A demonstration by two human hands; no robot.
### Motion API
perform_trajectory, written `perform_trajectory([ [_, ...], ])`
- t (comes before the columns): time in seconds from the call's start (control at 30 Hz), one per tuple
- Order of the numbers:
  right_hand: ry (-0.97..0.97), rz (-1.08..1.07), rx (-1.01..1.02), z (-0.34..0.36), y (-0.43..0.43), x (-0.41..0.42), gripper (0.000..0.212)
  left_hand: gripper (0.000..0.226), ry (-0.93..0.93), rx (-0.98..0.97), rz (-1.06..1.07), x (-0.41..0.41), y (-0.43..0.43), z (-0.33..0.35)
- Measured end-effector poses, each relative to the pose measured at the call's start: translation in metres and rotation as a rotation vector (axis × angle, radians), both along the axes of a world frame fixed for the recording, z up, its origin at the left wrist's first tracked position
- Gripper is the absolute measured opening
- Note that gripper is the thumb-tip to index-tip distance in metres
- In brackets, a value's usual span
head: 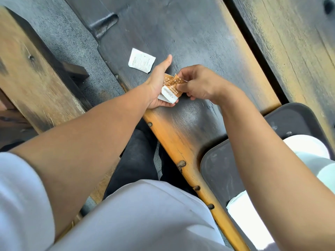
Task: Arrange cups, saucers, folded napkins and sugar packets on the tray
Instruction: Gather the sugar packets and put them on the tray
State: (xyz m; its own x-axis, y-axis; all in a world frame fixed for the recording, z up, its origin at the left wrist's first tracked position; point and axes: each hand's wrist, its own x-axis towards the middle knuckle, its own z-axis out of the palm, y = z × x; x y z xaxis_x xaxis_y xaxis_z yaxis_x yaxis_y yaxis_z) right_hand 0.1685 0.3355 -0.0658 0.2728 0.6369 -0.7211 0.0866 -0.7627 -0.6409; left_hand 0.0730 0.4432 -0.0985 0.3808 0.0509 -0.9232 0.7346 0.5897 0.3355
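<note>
At the bottom of the view, a person's white shirt (145, 218) and dark trousers (134, 160) fill the foreground, and both bare forearms reach forward over a dark, worn wooden counter (190, 42). To the lower right, a dark tray (217, 169) sits on the counter by its near edge. It carries two white things (306, 147), too blurred to name and partly hidden behind the right forearm. Beyond the tray, over the middle of the counter, the left hand (157, 87) cradles a small bunch of brown sugar packets (170, 90), fingers curled beneath them and thumb stretched upward. The right hand (197, 84) meets it from the right, its fingertips pinching the top edge of one brown packet. Just past the left thumb, a white packet (141, 60) lies flat on the counter, apart from both hands and well apart from the tray.
</note>
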Motion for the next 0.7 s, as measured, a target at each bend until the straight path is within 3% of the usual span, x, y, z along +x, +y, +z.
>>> perform_trajectory([
  [0.23, -0.280, 0.246, -0.051, 0.007, 0.023, -0.008, 0.012, 0.074, 0.005, 0.017, 0.040, 0.000, -0.001, -0.001],
  [0.43, -0.355, 0.048, -0.012, -0.009, 0.026, -0.013, 0.014, 0.078, 0.003, 0.047, 0.002, -0.001, 0.001, -0.002],
  [0.7, -0.451, 0.004, 0.016, -0.019, 0.025, -0.016, 0.024, 0.074, 0.010, 0.041, 0.016, -0.001, 0.000, -0.001],
])
